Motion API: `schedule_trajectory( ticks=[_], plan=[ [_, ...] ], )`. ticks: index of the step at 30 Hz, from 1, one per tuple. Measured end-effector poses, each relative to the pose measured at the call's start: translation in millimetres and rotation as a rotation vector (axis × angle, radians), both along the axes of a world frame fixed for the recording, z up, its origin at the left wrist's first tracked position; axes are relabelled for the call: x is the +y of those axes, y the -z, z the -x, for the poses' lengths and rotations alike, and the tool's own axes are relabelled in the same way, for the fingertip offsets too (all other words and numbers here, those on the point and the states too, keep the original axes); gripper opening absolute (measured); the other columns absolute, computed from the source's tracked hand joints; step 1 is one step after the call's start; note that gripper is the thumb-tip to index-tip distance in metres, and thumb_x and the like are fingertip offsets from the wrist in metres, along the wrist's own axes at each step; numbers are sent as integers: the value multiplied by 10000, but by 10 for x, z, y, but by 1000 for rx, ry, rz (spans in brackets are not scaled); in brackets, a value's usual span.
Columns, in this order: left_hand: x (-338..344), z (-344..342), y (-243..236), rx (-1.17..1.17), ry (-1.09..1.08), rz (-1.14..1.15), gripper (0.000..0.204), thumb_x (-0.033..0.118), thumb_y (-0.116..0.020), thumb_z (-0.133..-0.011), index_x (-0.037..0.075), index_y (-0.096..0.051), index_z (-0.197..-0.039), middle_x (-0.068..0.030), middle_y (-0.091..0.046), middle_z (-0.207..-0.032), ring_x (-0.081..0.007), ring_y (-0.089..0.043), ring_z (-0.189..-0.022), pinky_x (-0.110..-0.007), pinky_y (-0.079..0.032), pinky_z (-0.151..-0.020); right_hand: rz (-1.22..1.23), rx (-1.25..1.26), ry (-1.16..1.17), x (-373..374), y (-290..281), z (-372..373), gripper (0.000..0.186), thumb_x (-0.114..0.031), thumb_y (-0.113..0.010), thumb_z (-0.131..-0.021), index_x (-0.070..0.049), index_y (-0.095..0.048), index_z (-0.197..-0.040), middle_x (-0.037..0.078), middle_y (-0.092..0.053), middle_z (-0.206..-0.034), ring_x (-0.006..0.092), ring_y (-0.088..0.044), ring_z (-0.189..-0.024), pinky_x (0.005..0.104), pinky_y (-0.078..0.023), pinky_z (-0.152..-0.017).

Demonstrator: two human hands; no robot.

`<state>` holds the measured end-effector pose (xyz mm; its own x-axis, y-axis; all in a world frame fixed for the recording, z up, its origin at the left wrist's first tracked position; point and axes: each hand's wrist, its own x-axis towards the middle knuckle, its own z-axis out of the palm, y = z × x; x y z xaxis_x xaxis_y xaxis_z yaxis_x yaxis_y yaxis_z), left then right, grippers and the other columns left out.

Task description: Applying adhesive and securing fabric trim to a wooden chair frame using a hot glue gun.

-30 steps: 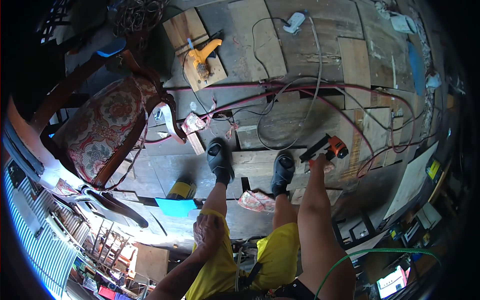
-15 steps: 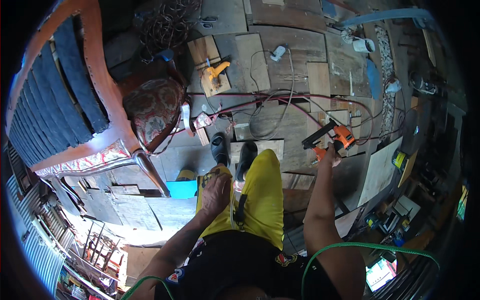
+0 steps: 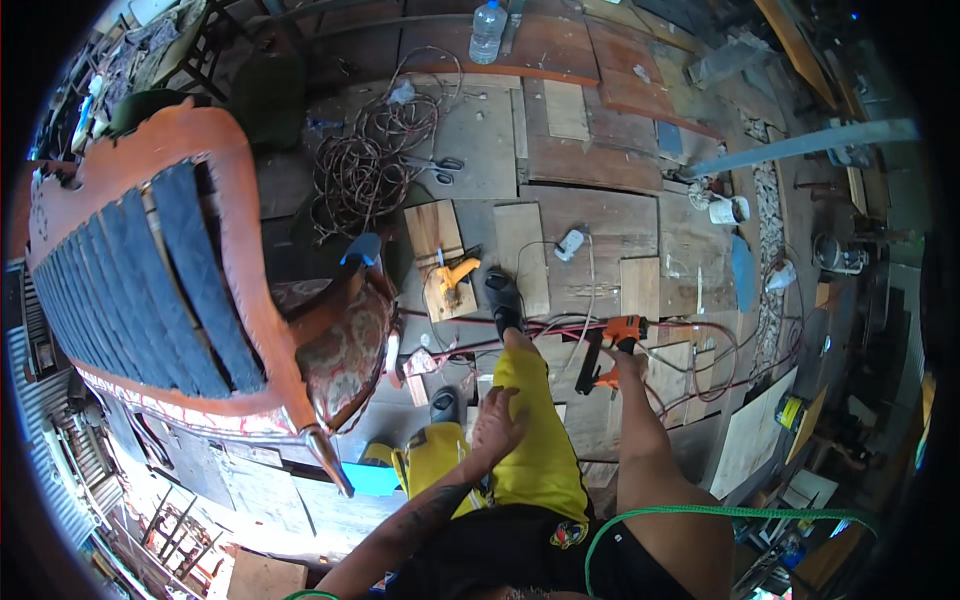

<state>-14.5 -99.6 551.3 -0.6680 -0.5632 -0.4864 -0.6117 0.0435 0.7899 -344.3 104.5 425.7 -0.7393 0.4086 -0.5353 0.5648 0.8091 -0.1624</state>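
Note:
My right hand [image 3: 631, 366] is closed round the grip of an orange and black nail gun [image 3: 626, 328], held out over the floor with its long black part angled down toward the lower left. A reddish hose lies on the floor behind it. My left hand [image 3: 497, 424] holds nothing; its fingers are loosely stretched in front of my yellow trousers [image 3: 542, 437]. Ahead and to the left stands a carved wooden armchair [image 3: 272, 330], with dark straps across its back and a patterned seat. Beyond my feet, a yellow glue gun [image 3: 456, 274] lies on a board.
A tangled coil of hose [image 3: 365, 180] and scissors [image 3: 442, 170] lie beyond the chair. Farther off stands a water bottle [image 3: 488, 32]. A white charger-like device [image 3: 569, 245] with a cord rests on the uneven floorboards [image 3: 590, 130]. A blue-grey bar [image 3: 800, 146] crosses the far right.
My view has shifted forward, and one foot has stepped ahead toward the glue gun. My left hand has come off my knee. The nail gun has swung round in my right hand.

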Motion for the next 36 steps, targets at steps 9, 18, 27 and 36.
schedule_trajectory(
  ticks=[9, 18, 27, 36],
  plan=[
    [-443, 1660, 665, -408, 14, -268, 710, 454, -822, -862, 153, -597, -1465, -212, -493, -1594, -445, -499, -1439, -529, -403, -1200, 603, 35, -355, -3054, 2304, 1527, 527, -475, -921, -757, 24, -765, -817, 128, -749, -763, 246, -743, -660, 440, -573, -630],
    [-703, 2207, 789, -380, -187, -103, 627, 455, -934, -762, 174, -729, -1283, -128, -628, -1486, -381, -607, -1360, -533, -474, -1135, 1083, -30, -49, -5291, 3756, 2174, 339, -260, -917, -838, 26, -757, -925, 58, -698, -841, 163, -644, -678, 383, -528, -595],
    [-657, 2362, 1039, -204, -206, 120, 662, 433, -991, -689, 175, -744, -1246, -87, -690, -1410, -333, -705, -1240, -491, -561, -1053, 1005, 16, -227, -5811, 4267, 2616, 244, -173, -860, -941, -22, -670, -916, 54, -649, -877, 189, -638, -745, 408, -558, -637],
    [-292, 1760, 790, -237, -198, -80, 594, 466, -917, -791, 136, -763, -1260, -104, -668, -1470, -322, -621, -1371, -471, -466, -1171, 409, -228, -1145, -3021, 3189, 1442, 379, -399, -680, -1019, -51, -682, -1170, 199, -748, -952, 403, -733, -932, 497, -572, -797]
  ],
)
